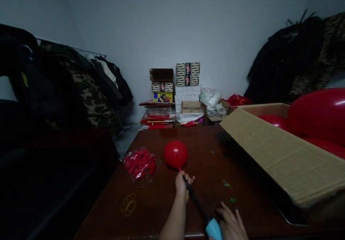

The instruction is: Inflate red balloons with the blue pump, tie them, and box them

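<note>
A small, partly inflated red balloon stands out beyond my left hand, over the brown table. My left hand is closed around the balloon's neck and the tip of a black tube. That tube runs down to the light blue body of a balloon pump. At the bottom edge, my right hand lies against the pump body, its thumb on the near side and its other fingers partly spread. The lower part of the pump is cut off by the frame.
Left on the table are a clear bag of red balloons and yellowish rubber bands. Small coloured bands lie to the right. A cardboard box holds large red balloons. Stacked boxes stand by the wall.
</note>
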Demonstrator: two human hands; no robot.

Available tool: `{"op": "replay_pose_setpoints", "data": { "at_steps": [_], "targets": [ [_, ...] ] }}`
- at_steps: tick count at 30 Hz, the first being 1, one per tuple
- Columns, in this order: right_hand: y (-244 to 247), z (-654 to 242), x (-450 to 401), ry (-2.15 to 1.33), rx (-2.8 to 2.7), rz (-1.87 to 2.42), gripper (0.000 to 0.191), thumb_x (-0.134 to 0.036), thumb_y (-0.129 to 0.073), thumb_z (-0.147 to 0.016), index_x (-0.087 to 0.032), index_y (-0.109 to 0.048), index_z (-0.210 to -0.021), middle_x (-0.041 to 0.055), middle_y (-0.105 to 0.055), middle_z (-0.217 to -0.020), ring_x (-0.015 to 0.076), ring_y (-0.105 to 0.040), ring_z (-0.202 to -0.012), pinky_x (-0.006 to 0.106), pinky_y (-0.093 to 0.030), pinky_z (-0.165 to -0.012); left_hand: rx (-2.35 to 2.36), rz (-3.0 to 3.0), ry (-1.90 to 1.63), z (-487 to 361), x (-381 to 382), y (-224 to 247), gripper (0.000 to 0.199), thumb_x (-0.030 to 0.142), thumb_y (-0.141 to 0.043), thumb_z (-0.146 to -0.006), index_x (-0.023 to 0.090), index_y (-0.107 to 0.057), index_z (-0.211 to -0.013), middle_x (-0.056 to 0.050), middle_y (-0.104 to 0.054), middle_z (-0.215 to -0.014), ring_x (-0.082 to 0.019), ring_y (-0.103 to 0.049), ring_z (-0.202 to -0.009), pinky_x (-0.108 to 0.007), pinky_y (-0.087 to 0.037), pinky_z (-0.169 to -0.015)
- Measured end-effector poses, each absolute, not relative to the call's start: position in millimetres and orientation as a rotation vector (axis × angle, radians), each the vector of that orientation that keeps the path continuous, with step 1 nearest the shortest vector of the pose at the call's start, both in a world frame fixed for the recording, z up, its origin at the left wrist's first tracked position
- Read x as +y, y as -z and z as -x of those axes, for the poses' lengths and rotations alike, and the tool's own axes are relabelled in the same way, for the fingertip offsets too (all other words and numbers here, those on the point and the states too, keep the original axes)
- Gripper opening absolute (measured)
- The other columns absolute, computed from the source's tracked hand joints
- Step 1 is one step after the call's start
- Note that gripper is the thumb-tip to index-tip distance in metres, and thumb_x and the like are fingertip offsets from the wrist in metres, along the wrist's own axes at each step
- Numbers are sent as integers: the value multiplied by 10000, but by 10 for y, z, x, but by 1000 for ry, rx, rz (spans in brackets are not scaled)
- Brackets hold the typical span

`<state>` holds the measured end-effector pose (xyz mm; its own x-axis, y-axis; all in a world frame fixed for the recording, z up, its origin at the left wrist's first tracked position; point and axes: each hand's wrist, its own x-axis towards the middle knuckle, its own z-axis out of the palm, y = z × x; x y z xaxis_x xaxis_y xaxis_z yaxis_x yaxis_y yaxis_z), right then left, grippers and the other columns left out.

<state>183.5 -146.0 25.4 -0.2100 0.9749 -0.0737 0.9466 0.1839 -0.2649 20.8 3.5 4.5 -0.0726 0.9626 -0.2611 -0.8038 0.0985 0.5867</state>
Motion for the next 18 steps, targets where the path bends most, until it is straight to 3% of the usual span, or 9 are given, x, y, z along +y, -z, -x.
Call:
{"op": "replay_pose_setpoints", "data": {
  "at_steps": [3,11,18],
  "targets": [
    [-471,-1725,-1370,-499,-2364,1887,516,-553,-468,-744,-148,-652,-1005,153,-455,-1323,364,-244,-1305,594,-103,-1045,719,-282,-1481,-215,38,-48,244,349,-574,-732,199,-395,-664,88,-406,-459,-64,-368,-362,-397,-481,-714],
    [-672,-1286,-1017,-321,-2179,1921,432,-447,-432,-780,-134,-650,-982,136,-516,-1250,305,-289,-1291,514,-78,-1074,732,-299,-1464,-216,62,-31,244,370,-567,-732,205,-396,-680,89,-418,-455,-74,-375,-366,-386,-481,-687],
    [-592,-1203,-893,-285,-2129,1945,424,-446,-419,-790,-158,-644,-1004,119,-532,-1234,305,-301,-1284,537,-94,-1063,734,-308,-1483,-226,61,-38,267,382,-589,-710,207,-391,-676,93,-412,-439,-74,-360,-354,-383,-479,-671]
  ]
}}
